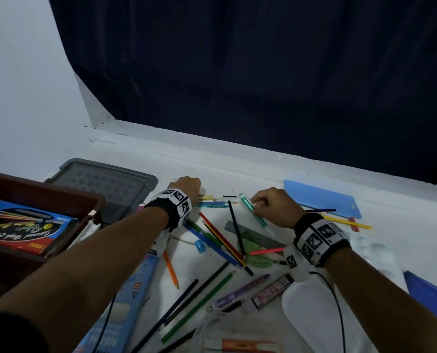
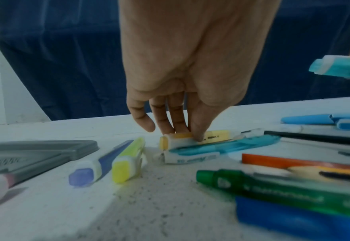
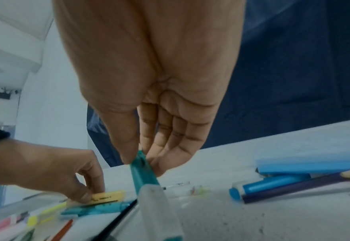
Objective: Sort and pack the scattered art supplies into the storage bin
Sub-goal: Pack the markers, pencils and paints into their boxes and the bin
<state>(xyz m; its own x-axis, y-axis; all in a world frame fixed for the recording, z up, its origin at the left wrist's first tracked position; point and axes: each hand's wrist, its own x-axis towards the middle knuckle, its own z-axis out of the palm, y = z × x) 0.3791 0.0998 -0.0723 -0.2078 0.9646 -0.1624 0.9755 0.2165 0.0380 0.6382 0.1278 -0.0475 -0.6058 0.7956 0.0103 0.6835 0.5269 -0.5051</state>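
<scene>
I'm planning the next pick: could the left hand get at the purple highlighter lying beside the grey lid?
Probably yes, once freed. The purple highlighter lies uncovered on the table, close to the left hand, beside a yellow-green highlighter. But that hand is pinching the orange highlighter, so it must let go first.

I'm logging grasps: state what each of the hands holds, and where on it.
Left hand pinches the yellow highlighter near its capped end. Right hand pinches the teal highlighter at one end, lifted off the table.
</scene>
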